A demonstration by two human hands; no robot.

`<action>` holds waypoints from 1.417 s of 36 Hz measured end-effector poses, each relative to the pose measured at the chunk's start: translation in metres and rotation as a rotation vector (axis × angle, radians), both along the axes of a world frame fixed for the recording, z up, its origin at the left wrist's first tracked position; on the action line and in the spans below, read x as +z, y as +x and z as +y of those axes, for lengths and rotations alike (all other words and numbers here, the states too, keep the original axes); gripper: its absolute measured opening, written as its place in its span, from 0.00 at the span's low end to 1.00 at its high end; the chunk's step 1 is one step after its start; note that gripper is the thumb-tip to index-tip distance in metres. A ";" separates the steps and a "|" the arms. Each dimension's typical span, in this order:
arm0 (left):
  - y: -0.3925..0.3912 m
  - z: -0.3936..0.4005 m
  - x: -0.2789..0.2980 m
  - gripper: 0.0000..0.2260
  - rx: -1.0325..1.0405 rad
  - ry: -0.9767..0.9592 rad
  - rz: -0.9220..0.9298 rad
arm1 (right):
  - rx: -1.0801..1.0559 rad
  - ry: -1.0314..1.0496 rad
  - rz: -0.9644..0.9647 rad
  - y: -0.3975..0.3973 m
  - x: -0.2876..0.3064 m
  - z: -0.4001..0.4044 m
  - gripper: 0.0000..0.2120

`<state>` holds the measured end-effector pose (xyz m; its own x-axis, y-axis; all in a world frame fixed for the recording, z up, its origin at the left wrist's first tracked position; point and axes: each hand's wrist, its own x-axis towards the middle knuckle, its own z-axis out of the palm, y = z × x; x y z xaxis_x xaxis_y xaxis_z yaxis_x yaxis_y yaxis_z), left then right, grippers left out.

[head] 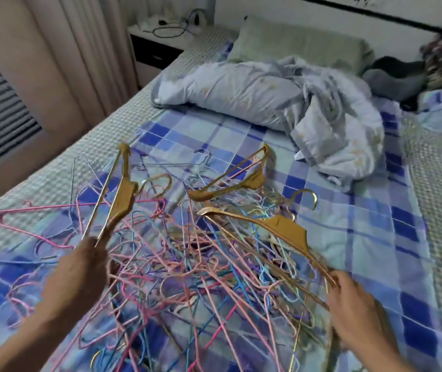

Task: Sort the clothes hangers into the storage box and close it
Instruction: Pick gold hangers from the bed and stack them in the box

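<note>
A tangled pile of thin wire hangers, pink, blue and purple, lies on the checked bedsheet. My left hand grips one end of a gold hanger that stands up over the pile's left side. My right hand holds the end of another gold hanger, lifted across the pile's right side. A third gold hanger rests on the far part of the pile. No storage box is in view.
The blue checked sheet covers the bed. A crumpled pale blue quilt and a green pillow lie at the far end. A nightstand with cables stands at the back left, beside curtains.
</note>
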<state>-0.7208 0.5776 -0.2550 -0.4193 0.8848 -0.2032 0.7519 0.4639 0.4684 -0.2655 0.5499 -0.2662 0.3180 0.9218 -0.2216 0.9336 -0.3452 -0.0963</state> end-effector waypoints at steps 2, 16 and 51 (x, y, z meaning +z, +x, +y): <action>0.012 0.010 0.019 0.09 0.107 0.032 -0.336 | -0.054 0.046 0.054 -0.002 0.004 0.003 0.10; 0.151 0.060 0.068 0.05 0.257 0.271 -1.315 | 0.139 0.210 1.025 -0.174 0.065 0.083 0.05; 0.038 0.036 0.001 0.09 0.255 0.291 -0.906 | 0.478 0.431 -0.379 -0.084 0.025 0.259 0.05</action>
